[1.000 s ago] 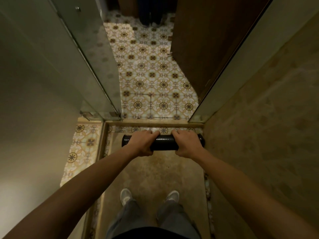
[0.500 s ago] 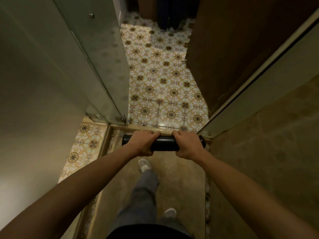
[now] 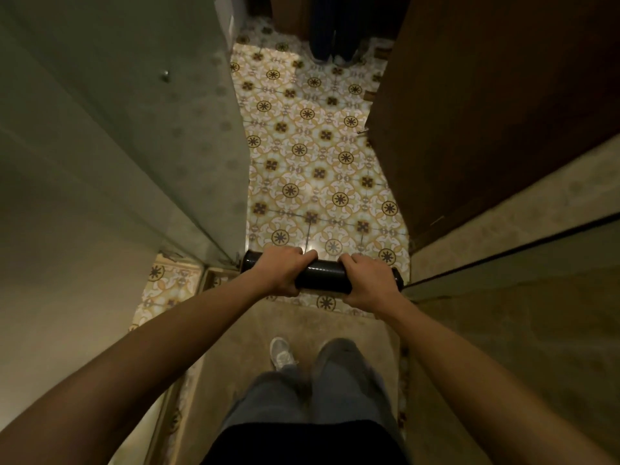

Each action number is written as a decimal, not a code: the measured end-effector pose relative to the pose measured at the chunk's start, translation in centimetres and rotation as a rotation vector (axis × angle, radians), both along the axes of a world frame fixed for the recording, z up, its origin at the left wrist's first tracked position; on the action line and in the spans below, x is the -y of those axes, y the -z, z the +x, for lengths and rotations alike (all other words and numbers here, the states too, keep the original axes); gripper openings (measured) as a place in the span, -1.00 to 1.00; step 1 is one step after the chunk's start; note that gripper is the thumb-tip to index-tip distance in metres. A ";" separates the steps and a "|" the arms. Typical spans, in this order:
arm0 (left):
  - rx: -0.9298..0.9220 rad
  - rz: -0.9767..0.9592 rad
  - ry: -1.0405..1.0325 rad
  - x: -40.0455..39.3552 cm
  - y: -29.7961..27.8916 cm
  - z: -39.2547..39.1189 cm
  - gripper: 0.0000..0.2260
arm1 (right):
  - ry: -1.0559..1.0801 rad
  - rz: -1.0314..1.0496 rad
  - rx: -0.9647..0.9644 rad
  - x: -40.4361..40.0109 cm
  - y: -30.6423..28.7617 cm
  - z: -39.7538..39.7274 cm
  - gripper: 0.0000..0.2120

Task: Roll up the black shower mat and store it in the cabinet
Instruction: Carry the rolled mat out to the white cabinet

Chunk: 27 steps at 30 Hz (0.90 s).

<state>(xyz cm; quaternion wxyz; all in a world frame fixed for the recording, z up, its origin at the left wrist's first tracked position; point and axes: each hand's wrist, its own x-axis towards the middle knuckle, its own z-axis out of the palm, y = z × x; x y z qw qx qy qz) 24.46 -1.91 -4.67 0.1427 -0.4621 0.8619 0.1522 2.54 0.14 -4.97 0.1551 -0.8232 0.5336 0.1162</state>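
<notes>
Head view: left hand [image 3: 283, 273] and right hand [image 3: 367, 283] each wrap the rolled mat [image 3: 322, 277] at centre frame, likely keeping it from unrolling; beyond lie patterned tiles [image 3: 315, 162] and, upper right, a brown door [image 3: 486, 105].

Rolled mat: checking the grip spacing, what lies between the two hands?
In the head view, only a bare stretch of the rolled black mat lies between the left hand and the right hand.
</notes>
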 end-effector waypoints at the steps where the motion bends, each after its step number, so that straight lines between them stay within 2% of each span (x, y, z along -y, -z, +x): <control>1: -0.002 0.012 -0.002 1.1 0.1 0.0 -0.45 | 0.008 0.004 0.007 1.0 0.2 0.0 -0.41; 9: -0.008 0.012 -0.008 11.7 1.6 -0.7 -0.45 | -0.035 0.037 -0.009 12.6 1.6 -0.9 -0.47; 15: -0.010 0.061 -0.096 24.3 2.8 -1.7 -0.43 | -0.120 0.041 -0.023 27.0 3.5 -1.7 -0.45; 20: 0.010 0.104 -0.137 35.4 1.8 -2.8 -0.43 | -0.145 0.088 -0.031 38.8 2.7 -2.5 -0.43; 27: 0.013 0.027 -0.158 48.4 3.5 -3.4 -0.41 | -0.189 0.028 -0.026 53.0 3.6 -3.4 -0.42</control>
